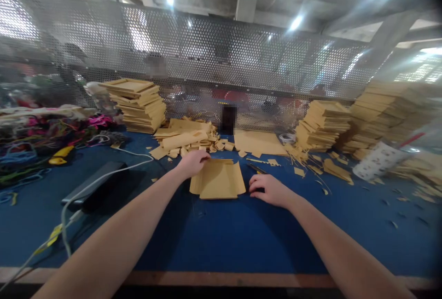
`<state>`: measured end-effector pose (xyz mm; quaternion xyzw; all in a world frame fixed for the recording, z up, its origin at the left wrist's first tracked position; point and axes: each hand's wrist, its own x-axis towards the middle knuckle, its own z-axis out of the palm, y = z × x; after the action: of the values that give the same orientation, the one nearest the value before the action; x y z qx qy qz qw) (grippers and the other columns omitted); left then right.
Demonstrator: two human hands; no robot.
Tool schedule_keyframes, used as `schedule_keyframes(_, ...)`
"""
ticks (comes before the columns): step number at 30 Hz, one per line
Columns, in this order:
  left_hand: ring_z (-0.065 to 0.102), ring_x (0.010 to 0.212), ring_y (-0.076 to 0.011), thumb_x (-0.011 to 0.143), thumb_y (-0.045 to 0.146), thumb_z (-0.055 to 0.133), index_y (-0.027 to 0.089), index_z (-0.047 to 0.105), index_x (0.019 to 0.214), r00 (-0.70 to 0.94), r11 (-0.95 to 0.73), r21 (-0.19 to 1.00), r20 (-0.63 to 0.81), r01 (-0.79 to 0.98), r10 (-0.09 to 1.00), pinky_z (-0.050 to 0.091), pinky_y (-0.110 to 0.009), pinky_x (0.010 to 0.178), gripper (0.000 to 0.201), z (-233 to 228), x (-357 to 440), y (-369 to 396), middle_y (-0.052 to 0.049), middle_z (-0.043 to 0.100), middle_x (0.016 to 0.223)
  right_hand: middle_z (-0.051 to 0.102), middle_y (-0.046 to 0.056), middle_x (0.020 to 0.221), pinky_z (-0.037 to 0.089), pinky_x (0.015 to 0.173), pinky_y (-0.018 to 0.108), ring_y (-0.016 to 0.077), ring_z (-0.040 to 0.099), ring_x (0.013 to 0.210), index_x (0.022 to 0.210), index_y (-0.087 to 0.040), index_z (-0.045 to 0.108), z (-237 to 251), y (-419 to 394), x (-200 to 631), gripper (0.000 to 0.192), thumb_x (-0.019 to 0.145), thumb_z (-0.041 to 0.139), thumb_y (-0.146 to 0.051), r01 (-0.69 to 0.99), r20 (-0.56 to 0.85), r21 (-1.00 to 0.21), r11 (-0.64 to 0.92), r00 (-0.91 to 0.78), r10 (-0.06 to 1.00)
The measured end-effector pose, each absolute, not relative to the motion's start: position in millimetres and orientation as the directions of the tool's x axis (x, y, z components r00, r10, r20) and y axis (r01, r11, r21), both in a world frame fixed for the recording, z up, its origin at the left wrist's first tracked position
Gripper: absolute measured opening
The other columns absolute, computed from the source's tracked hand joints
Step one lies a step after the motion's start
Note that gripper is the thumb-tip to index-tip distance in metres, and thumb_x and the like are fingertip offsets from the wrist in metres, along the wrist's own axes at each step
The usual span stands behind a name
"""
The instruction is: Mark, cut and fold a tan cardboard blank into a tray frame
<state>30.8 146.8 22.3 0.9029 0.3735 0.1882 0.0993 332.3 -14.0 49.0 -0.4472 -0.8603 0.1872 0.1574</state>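
At the centre of the frame a flat cardboard piece (218, 179) lies on the blue table (221, 239). The left hand (192, 163) presses its upper left corner with fingers closed down; the right hand (270, 190) rests just right of it, fingers loosely bent, holding nothing visible. The piece looks still unfolded, while finished stacks (140, 105) stand at upper left and right.

A flat, tan cardboard sheet (218, 179) with short flaps turned up along its left and right edges lies on the blue table top (221, 234), near the middle, in front of a loose heap of cardboard offcuts. Its far left corner sits under the fingers of one hand.
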Motion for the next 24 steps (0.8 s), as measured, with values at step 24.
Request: schedule_keyframes(24, 0.062, 0.096, -0.0194, 0.095, 0.035, 0.057, 0.014, 0.064, 0.103, 0.681, -0.737, 0.458, 0.322, 0.497, 0.658, 0.05, -0.041, 0.088, 0.023, 6, 31, 144, -0.006, 0.065, 0.103, 0.069, 0.004, 0.089, 0.047, 0.074, 0.03, 0.0188, 0.063, 0.08, 0.092, -0.019, 0.071, 61, -7, 338, 0.016, 0.077, 0.069, -0.025, 0.766, -0.158, -0.563, 0.31, -0.468, 0.869)
